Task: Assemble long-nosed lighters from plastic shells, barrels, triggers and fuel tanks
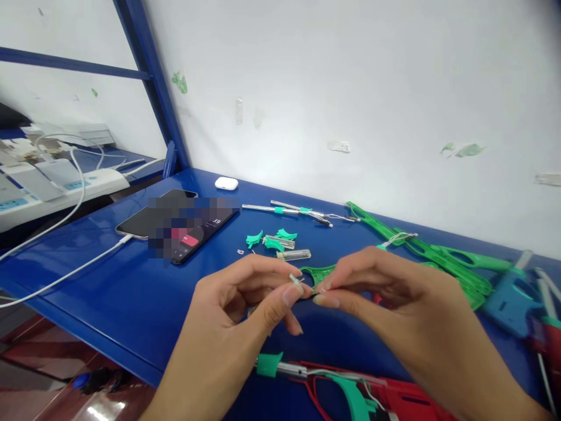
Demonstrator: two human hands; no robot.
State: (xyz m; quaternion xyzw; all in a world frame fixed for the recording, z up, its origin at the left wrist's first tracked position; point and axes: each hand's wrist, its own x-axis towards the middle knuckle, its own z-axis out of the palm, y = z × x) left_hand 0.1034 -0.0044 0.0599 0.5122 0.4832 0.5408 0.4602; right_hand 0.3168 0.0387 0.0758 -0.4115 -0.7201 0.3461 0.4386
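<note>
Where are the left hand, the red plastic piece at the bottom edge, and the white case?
Left hand (221, 323), head view: its middle, between wrist and fingers.
Red plastic piece (394, 393), head view: its side, near the slot.
White case (227, 183), head view: its top.

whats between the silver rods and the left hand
Teal pieces and clear tubes lie on the table between the left hand and rods, in the head view.

A white cable (72, 279) plugs into a phone (142, 221).
</note>
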